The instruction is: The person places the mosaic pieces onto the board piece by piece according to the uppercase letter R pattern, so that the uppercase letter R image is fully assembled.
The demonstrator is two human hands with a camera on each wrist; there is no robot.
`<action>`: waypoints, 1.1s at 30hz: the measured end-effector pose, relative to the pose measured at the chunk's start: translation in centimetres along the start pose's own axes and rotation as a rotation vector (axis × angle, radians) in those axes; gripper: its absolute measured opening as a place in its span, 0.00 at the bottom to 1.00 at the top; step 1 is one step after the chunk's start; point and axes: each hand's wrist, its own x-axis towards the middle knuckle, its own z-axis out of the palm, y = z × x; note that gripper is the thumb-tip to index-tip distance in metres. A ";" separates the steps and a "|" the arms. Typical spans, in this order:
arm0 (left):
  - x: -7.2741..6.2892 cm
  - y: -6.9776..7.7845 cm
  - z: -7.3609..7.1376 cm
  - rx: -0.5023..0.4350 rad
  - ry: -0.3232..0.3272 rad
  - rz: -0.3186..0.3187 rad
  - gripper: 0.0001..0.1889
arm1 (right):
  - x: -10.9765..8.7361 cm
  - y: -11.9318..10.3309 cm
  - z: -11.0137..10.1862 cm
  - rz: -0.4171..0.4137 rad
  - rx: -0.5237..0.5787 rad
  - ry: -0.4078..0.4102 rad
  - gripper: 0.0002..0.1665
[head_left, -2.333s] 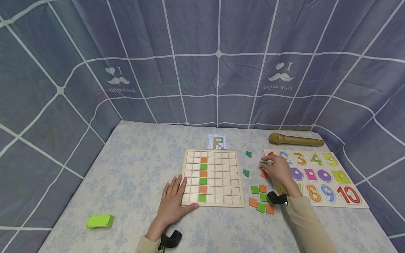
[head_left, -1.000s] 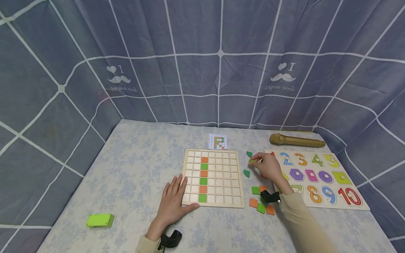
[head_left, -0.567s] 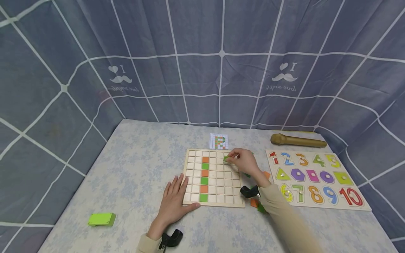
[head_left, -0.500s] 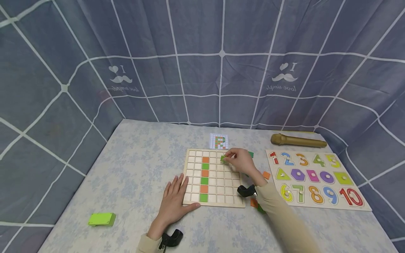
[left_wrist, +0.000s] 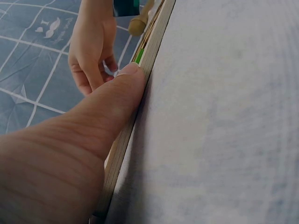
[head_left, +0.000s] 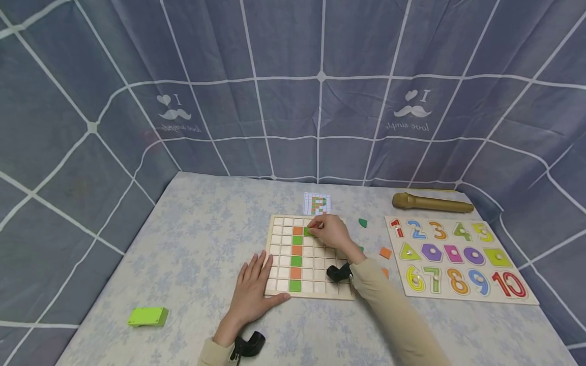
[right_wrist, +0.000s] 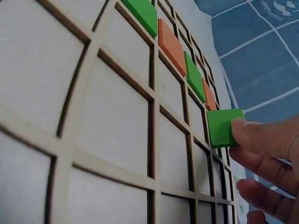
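A wooden grid board (head_left: 320, 274) lies in the middle of the table, one of its columns filled with alternating orange and green square tiles. My right hand (head_left: 330, 231) pinches a green square tile (right_wrist: 223, 127) between thumb and fingers. In the right wrist view that tile stands tilted at a cell beside the top orange tile (right_wrist: 209, 94). My left hand (head_left: 251, 291) rests spread at the board's lower left corner, its thumb (left_wrist: 122, 88) along the front edge. Behind the board lies a pattern card (head_left: 317, 203) with a green and orange letter design.
A number puzzle board (head_left: 450, 259) lies at the right, with a gold microphone (head_left: 432, 203) behind it. Loose pieces, including a green quarter-round (head_left: 363, 222) and an orange tile (head_left: 385, 252), lie between the boards. A lime-green block (head_left: 148, 316) sits front left.
My right hand has picked up the green tile from beside the number puzzle and carried it left over the grid to the column next to the tile row. My left hand has stayed put.
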 end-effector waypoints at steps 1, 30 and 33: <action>0.0 0.0 0.0 -0.001 -0.004 -0.003 0.52 | 0.1 0.0 0.0 0.003 -0.004 -0.003 0.03; -0.1 0.0 0.1 -0.006 0.012 0.006 0.51 | -0.1 0.4 0.0 -0.034 -0.182 -0.054 0.10; -0.1 -0.1 0.1 -0.012 0.000 -0.007 0.51 | -0.1 0.5 -0.1 -0.032 -0.149 -0.090 0.12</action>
